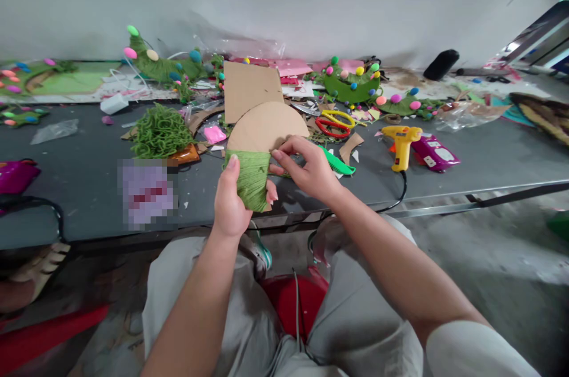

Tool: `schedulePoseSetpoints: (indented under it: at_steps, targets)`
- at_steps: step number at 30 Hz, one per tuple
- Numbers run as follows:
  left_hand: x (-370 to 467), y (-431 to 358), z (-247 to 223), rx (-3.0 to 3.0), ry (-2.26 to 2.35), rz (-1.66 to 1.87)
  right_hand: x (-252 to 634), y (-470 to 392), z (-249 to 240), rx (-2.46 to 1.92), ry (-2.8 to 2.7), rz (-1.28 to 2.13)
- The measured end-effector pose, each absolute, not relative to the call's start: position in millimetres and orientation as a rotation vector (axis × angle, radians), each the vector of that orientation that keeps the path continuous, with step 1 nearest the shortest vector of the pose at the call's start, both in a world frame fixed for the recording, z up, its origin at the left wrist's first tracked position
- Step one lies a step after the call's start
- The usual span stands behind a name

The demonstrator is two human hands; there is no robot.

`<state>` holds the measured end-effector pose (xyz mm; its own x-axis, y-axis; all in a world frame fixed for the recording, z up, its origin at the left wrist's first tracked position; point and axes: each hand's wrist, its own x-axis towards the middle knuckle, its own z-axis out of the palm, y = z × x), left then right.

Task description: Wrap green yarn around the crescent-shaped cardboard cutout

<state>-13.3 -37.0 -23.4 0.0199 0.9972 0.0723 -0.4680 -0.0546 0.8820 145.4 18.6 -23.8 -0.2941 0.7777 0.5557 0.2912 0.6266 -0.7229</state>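
Note:
A curved cardboard piece (267, 122) is held up over the table's front edge, its lower left part wrapped in green yarn (252, 178). My left hand (233, 196) grips the wrapped part, thumb on the front and fingers behind. Beside the wrapping's top right edge, my right hand (306, 166) is closed, thumb and index finger pinched at the yarn; any strand between them is too small to make out. A loose pile of green yarn (160, 133) lies to the left on the table.
Red and yellow scissors (332, 128), a green cutter (338, 162), a yellow glue gun (402, 143) and a purple packet (435, 153) lie to the right. Behind are a cardboard sheet (249, 89) and green wrapped crescents with pompoms (351, 88). A foot shows at the lower left.

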Motion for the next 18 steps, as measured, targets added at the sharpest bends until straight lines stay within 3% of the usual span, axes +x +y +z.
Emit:
schedulePoseSetpoints:
  at_steps: [9,18]
  targets:
    - [-10.5,-32.9,-26.2,0.744,0.906,1.527,147.5,23.4,-32.3,-0.737,-1.689,1.095]
    - [-17.2,-29.2,-26.2,0.668,0.871,1.384,150.5,22.1,-31.0,-0.636,-1.675,1.148]
